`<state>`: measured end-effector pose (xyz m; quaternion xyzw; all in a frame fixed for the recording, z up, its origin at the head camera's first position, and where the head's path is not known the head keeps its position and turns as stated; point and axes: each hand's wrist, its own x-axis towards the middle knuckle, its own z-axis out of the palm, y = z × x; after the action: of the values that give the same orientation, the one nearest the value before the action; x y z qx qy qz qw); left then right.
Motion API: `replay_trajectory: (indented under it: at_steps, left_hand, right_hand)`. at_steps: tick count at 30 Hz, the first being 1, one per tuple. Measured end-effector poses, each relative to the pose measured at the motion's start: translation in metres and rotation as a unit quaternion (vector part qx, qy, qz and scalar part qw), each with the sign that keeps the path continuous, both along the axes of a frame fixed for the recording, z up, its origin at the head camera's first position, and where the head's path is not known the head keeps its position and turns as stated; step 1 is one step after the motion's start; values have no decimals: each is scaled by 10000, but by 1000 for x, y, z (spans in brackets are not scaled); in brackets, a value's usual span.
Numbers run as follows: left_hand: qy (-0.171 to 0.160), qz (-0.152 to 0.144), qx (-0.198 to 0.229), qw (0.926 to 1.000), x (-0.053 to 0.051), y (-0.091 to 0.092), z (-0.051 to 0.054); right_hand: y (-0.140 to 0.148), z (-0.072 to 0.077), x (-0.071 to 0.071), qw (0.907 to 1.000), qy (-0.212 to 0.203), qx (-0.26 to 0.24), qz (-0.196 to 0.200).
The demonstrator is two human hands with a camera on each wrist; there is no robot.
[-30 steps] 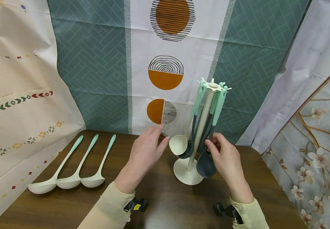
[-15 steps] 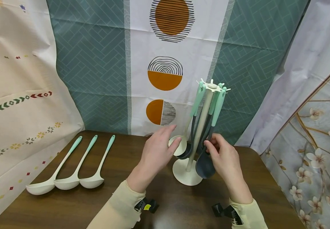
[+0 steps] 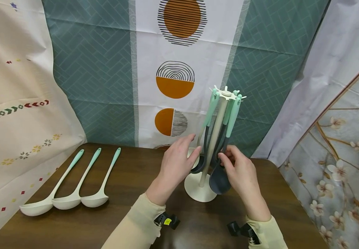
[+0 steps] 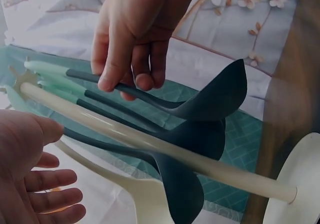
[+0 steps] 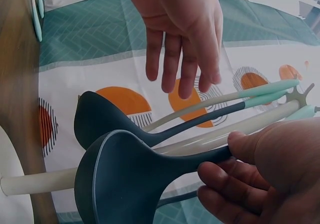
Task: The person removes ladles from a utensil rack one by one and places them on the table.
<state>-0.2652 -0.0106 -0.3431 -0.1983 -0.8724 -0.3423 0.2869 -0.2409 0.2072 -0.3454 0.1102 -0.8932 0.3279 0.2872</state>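
A cream utensil stand point(image 3: 215, 135) with a round base holds several hanging ladles with mint-green handles. My right hand point(image 3: 241, 171) pinches the dark stem of the nearest dark ladle point(image 3: 219, 181) between thumb and fingers, just above its bowl. To the left of the pole, my left hand point(image 3: 176, 164) has its fingers extended and the thumb spread, holding nothing. It partly covers the cream ladle point(image 4: 150, 199) in the head view. Another dark ladle point(image 5: 107, 116) hangs beside that one, and in the right wrist view the left fingers are apart from both.
Three cream ladles with mint handles, the rightmost ladle point(image 3: 95, 200) among them, lie side by side on the left of the brown wooden table point(image 3: 129, 180). Patterned cloth point(image 3: 98, 69) hangs behind the table, with floral cloth point(image 3: 338, 186) along the right.
My left hand has moved right toward the stand and now covers most of the cream ladle's bowl. The right hand keeps its pinch on the dark ladle. The head view has shifted slightly.
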Motion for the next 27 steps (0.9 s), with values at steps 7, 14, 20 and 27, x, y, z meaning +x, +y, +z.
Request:
replay_trajectory:
  at_steps: [7, 14, 20, 27]
  left_hand:
    - [28, -43, 233, 9997, -6, 6, 1]
    - [-124, -54, 359, 9993, -15, 12, 0]
    - [-103, -32, 438, 9990, -20, 12, -2]
    - [153, 14, 494, 9987, -27, 18, -3]
  right_hand:
    - [-1, -1, 0, 10000, 68, -2, -7]
    - [0, -1, 0, 10000, 48, -13, -11]
    - [-1, -1, 0, 10000, -31, -18, -18]
    - [0, -1, -1, 10000, 16, 10, -62]
